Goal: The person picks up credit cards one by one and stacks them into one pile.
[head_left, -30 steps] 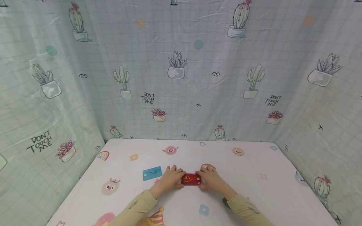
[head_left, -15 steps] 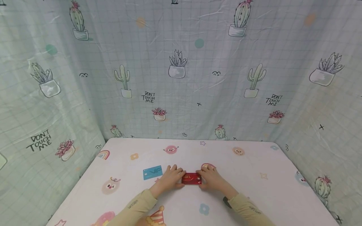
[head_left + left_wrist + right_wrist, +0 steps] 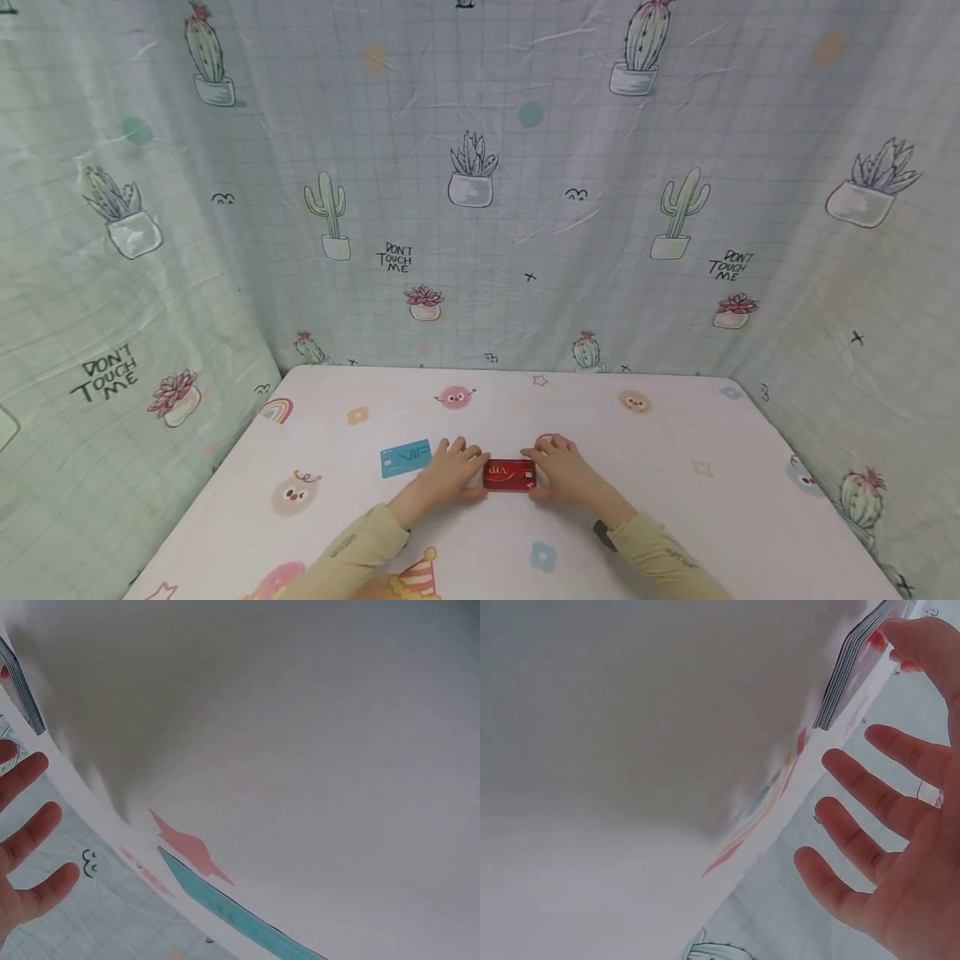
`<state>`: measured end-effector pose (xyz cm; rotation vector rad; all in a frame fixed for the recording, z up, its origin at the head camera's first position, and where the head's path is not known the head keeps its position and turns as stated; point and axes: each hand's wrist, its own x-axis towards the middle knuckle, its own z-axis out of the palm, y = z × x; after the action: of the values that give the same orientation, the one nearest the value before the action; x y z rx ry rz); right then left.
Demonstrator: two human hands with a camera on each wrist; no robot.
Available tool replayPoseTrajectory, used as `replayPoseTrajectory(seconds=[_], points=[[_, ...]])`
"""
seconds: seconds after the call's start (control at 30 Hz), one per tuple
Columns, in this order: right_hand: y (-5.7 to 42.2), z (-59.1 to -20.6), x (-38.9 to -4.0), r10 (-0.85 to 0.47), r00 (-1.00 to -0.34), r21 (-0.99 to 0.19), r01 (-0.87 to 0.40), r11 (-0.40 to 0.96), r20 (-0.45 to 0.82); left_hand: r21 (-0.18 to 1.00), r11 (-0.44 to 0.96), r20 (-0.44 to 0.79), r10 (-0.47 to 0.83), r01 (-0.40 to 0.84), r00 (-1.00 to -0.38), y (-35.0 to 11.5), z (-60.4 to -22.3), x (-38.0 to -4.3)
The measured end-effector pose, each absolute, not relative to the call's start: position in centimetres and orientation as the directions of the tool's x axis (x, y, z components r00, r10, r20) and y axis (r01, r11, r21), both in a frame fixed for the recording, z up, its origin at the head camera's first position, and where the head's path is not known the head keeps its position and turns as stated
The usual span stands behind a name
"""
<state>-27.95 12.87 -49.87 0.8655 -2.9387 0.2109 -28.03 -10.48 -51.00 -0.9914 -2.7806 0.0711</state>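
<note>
A stack of cards (image 3: 509, 475) lies on the table between my hands, a red card marked VIP on top. Its layered edges show in the right wrist view, where the stack (image 3: 853, 664) sits near my right thumb. My left hand (image 3: 447, 477) is at the stack's left end, fingers spread and apart from the stack (image 3: 24, 686) in the left wrist view. At the right end is my right hand (image 3: 566, 477), its fingers loosely extended, the index fingertip and thumb right by the card's corners. To the left of my left hand lies a blue VIP card (image 3: 406, 458).
The white table (image 3: 652, 467) has printed cartoon figures, stars and rainbows. Pale curtains (image 3: 495, 250) with cactus prints stand behind it and on both sides. A small dark object (image 3: 604, 535) shows at my right cuff.
My left fingers have drawn slightly back from the stack's left edge, and my right fingers have loosened a little. The red-topped stack and the blue card keep their places.
</note>
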Motion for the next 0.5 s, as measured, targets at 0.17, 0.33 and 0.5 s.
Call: replayPoseTrajectory(seconds=[0.17, 0.33, 0.5], points=[[12.7, -49.5, -27.7, -0.544, -0.831, -0.113, -0.555, 0.824, 0.115, -0.131, 0.736, 0.234, 0.674, 0.664, -0.701, -10.9, -50.4, -27.5], [12.5, -49.1, -27.4, -0.556, -0.824, -0.117, -0.566, 0.816, 0.109, -0.178, 0.696, 0.31, 0.711, 0.696, -0.631, -11.1, -50.1, -26.8], [12.0, -49.1, -27.2, -0.56, -0.821, -0.124, -0.571, 0.812, 0.114, -0.174, 0.703, 0.281, 0.707, 0.69, -0.649, -11.3, -50.0, -26.2]])
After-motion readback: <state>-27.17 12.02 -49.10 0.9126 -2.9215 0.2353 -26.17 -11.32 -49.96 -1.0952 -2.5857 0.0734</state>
